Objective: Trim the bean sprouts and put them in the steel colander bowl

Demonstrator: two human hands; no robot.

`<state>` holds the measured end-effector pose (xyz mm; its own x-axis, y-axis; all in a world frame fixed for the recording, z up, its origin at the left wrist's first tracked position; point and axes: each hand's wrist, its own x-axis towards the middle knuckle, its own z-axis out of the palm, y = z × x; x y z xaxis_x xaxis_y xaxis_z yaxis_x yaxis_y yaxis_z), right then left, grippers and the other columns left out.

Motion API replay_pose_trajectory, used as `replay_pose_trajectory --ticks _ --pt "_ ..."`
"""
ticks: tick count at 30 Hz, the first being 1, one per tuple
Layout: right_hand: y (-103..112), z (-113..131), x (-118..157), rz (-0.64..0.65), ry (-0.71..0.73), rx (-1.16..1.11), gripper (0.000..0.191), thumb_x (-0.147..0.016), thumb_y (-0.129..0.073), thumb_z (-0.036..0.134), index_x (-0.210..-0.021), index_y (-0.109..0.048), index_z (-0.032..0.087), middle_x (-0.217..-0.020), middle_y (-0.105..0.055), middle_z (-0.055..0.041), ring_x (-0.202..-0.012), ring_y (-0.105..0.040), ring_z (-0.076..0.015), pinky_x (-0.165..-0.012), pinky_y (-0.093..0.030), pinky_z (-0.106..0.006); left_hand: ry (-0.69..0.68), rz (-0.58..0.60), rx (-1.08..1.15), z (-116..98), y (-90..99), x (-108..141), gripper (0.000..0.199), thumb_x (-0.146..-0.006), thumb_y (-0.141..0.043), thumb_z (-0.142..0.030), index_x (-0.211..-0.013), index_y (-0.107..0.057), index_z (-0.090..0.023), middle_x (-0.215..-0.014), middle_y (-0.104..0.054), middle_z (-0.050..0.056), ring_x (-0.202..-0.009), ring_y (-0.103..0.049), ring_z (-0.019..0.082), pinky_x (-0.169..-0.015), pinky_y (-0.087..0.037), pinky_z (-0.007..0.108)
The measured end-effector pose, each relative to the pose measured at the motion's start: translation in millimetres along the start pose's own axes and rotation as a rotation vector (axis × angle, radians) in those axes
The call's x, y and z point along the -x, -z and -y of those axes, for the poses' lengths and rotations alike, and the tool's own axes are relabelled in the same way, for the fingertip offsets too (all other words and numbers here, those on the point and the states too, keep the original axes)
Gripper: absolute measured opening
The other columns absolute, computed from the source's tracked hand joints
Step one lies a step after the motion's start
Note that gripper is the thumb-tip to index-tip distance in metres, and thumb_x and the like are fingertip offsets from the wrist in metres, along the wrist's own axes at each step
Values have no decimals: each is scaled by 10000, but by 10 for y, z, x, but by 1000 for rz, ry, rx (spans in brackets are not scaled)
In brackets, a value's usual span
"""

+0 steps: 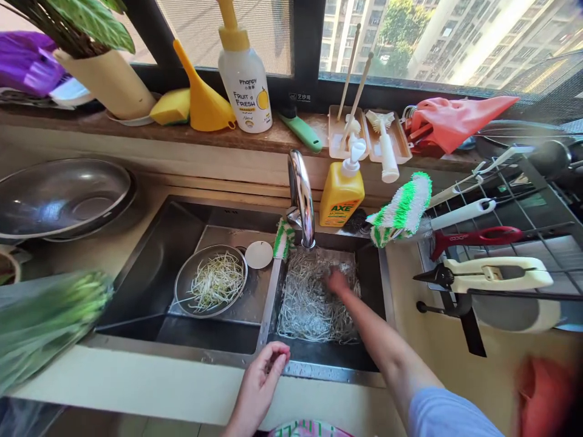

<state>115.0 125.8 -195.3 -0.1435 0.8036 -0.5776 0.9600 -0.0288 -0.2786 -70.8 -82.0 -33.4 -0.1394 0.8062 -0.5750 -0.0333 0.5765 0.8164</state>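
Note:
Water and many pale bean sprouts (305, 303) fill the right basin of the sink (387, 291). My right hand (337, 281) reaches into the far right part of that water; its fingers are blurred and partly under the surface, so what they hold is hidden. Over the front rim of the sink, near the divider, is my left hand (272, 364), its fingers curled together with the thumb; nothing can be made out in it. In the left basin a round metal strainer (182, 285) holds more sprouts (218, 280), beside a white round disc (259, 255). The chrome faucet (301, 197) stands behind the basins.
A yellow AXE bottle (341, 197) and a green-white cloth (403, 209) are behind the right basin. On the right stands a wire rack (510, 194) with shears (501, 274). Bagged green vegetables (50, 321) and a large wok (64, 197) lie left of the sink.

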Motion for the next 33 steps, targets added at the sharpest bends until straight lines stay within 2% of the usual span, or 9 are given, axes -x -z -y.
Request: replay_pose_trajectory --ticks 4,9,13,17,20,22,24,28,33 --pt "-83 32 -39 13 60 -128 350 -672 -636 240 -1016 -592 190 -881 -664 -35 -802 -613 -162 -701 -441 -231 -37 72 -53 17 -53 13 239 -757 -520 -385 -849 -608 -181 -854 -608 61 -815 -565 182 -756 -441 270" --pt "165 -296 -153 -104 -39 -192 422 -788 -513 272 -1194 -471 167 -1053 -619 -96 -951 -582 -183 -770 -432 -248 -44 87 -76 61 -38 66 248 -778 -494 -383 -866 -587 -171 -859 -593 62 -816 -555 176 -753 -431 268" --pt "225 -448 -68 -148 -175 -172 366 -838 -412 342 -1098 -552 124 -1042 -612 -164 -988 -563 -259 -790 -425 -328 -31 94 -51 117 -63 70 247 -777 -496 -379 -876 -584 -170 -871 -591 62 -822 -551 175 -755 -424 266" --pt "-57 -177 29 -70 -229 -157 387 -724 -568 429 -931 -635 109 -960 -632 -190 -989 -548 -330 -791 -418 -396 -26 116 -50 135 -155 72 237 -778 -496 -373 -858 -580 -166 -837 -588 55 -793 -541 165 -741 -416 259" --pt "-253 56 25 30 -247 -188 321 -663 -654 380 -858 -655 124 -915 -646 -160 -952 -572 -306 -757 -439 -368 -34 138 -55 119 -219 112 223 -781 -492 -361 -851 -582 -168 -824 -589 50 -789 -536 162 -731 -410 251" --pt "-266 87 4 107 -234 -231 254 -673 -662 349 -813 -659 136 -836 -657 -119 -873 -603 -266 -714 -457 -330 -40 148 -57 114 -235 151 219 -788 -483 -353 -859 -584 -172 -835 -591 50 -802 -534 164 -736 -406 249" --pt "-190 15 -3 155 -212 -277 229 -734 -623 333 -855 -644 140 -844 -645 -92 -837 -604 -221 -704 -467 -310 -43 145 -54 125 -231 181 219 -792 -477 -351 -866 -581 -174 -843 -589 50 -812 -532 164 -744 -401 250" --pt "28 -153 107 166 -158 -350 243 -848 -497 297 -1026 -553 142 -1022 -572 -80 -877 -565 -168 -753 -472 -334 -32 151 -51 171 -227 167 228 -787 -475 -365 -855 -568 -167 -824 -579 45 -801 -526 161 -738 -399 254" --pt "240 -130 439 163 55 -509 104 -762 -560 228 -762 -621 143 -673 -631 -33 -680 -588 -159 -621 -441 -251 -92 209 -99 99 -294 -8 230 -772 -481 -358 -865 -563 -165 -820 -586 41 -763 -523 149 -691 -405 241"
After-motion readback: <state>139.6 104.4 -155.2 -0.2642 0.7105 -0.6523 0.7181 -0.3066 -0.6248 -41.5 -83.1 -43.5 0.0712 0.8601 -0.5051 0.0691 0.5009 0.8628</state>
